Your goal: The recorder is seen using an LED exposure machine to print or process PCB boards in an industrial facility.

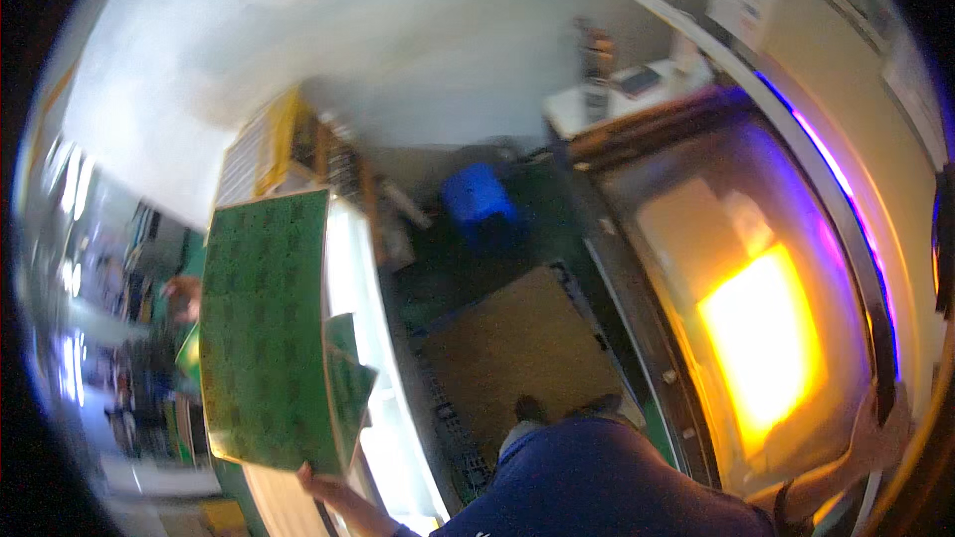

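Pinching, it seems, at the lower left of the frame, the person's left hand (333, 492) has a fingertip at the bottom edge of a large, thin, green rectangular panel (264, 328); its remaining fingers can't be made out. Up off any surface, by the look of it, so the lifting seems done and the setting down not; whether anything else is finished can't be told. Smooth sheet, faintly patterned in darker blocks, slightly bowed, and smaller green pieces (348, 388) peek out along its right edge. Over at the lower right, the right hand (880, 435) meets a long, pale, curved bar (846, 179); blur hides whether those fingers wrap round it. Beside it, a glossy, dark-rimmed bed (647, 268) glares yellow-white, well apart from the panel. Left of frame, another person's hand (182, 298) shows just beyond the panel, finger state unclear. Centre floor, a flat brown mat (527, 338), matte-looking; farther up, a bright blue stool-like object (479, 199), and a hazy white wall (428, 30) filling the top.
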Tool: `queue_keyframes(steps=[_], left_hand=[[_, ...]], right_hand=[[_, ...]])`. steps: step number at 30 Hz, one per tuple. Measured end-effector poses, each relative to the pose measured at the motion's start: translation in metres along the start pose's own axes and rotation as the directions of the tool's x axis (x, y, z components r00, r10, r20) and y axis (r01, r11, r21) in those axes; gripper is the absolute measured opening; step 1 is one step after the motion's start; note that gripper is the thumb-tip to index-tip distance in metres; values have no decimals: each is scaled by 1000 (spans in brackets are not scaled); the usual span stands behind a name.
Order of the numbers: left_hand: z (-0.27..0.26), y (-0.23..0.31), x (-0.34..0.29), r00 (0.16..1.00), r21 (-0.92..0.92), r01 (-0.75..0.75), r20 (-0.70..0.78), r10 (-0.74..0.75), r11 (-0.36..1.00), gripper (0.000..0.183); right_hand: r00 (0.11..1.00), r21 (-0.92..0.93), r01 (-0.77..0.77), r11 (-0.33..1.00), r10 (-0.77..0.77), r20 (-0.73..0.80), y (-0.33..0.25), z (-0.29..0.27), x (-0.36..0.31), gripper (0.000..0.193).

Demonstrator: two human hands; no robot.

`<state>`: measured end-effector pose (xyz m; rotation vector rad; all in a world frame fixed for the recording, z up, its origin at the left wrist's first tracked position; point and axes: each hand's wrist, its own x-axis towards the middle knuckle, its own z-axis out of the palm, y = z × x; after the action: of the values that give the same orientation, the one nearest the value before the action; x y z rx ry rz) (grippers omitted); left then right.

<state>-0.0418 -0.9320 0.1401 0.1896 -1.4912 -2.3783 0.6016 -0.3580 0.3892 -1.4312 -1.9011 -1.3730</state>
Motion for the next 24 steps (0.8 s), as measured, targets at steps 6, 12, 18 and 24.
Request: queue_keyframes(steps=[6,12,18,24], left_hand=[[108,-45,-46,842,335,29,500,-203,942,52],[312,-169,-235,153,470,719,612,-776,512,62],[378,-320,-399,-551,710,671,669,-499,212,39],[467,-299,-488,-679,996,40,-35,-733,-85,35]], right_hand=[[1000,21,24,999,-24,-9,-8,-16,33,31],[999,103,22,994,-25,33,-29,-41,64,34],[999,211,-31,977,28,20,-36,-46,68,28],[987,214,-97,972,65,150,-38,-46,77,26]])
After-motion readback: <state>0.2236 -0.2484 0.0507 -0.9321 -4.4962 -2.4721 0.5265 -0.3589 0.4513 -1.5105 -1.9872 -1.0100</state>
